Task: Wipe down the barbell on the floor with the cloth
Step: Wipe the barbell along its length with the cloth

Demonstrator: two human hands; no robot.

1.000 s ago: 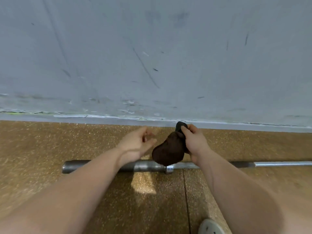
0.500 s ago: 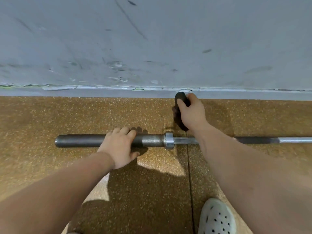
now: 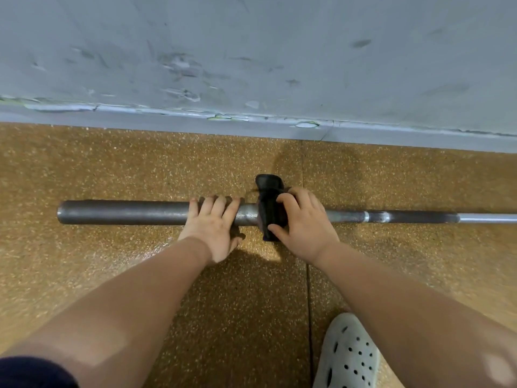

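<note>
Two grips clasp the barbell [image 3: 126, 212]: left grip [image 3: 212, 228] bare, right grip [image 3: 305, 222] through the cloth [image 3: 268, 197].

Barbell [image 3: 126, 212]: one; cloth [image 3: 268, 189]: one, dark; hands: two, left hand [image 3: 215, 231] and right hand [image 3: 305, 225]; bare forearms [image 3: 140, 303]: two; shoe [image 3: 347, 357]: one, pale, perforated; wall [image 3: 251, 51]: one, scuffed grey; floor [image 3: 140, 163]: one speckled surface, with one seam [image 3: 308, 303] running through it; dark fabric patch [image 3: 30, 372], lower left corner: one.
</note>
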